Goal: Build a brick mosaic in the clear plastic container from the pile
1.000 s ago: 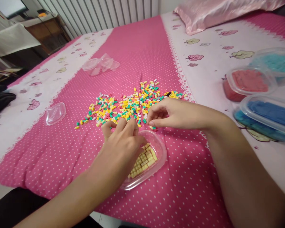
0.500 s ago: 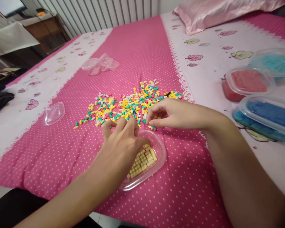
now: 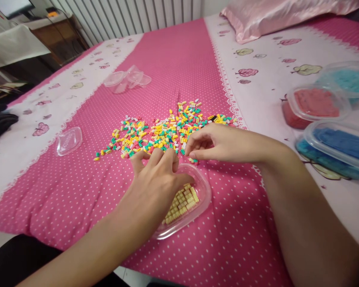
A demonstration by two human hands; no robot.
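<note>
A clear plastic container (image 3: 204,187) with a layer of pale yellow toy bricks (image 3: 182,203) arranged in rows lies in front of me. My left hand (image 3: 157,179) arches over its left side, fingers bent toward the brick pile and thumb apart from them over the container; its fingertips are partly hidden. Beyond it spreads a loose pile of small building bricks (image 3: 164,129) in yellow, green, pink and white. At the pile's near right edge is my right hand (image 3: 208,143), its fingers curled and thumb drawn in toward them. Whatever is between those fingertips is too small to make out.
On the right stand lidded containers of blue bricks (image 3: 341,139), red bricks (image 3: 317,103) and teal bricks (image 3: 350,79). Clear lids (image 3: 127,79) lie stacked beyond the pile, with another lid (image 3: 69,141) at left. A pink pillow (image 3: 257,20) rests on the bed's far side.
The view has shifted very slightly. Both hands keep nearly the same pose and place, and the bricks and container look unchanged.
</note>
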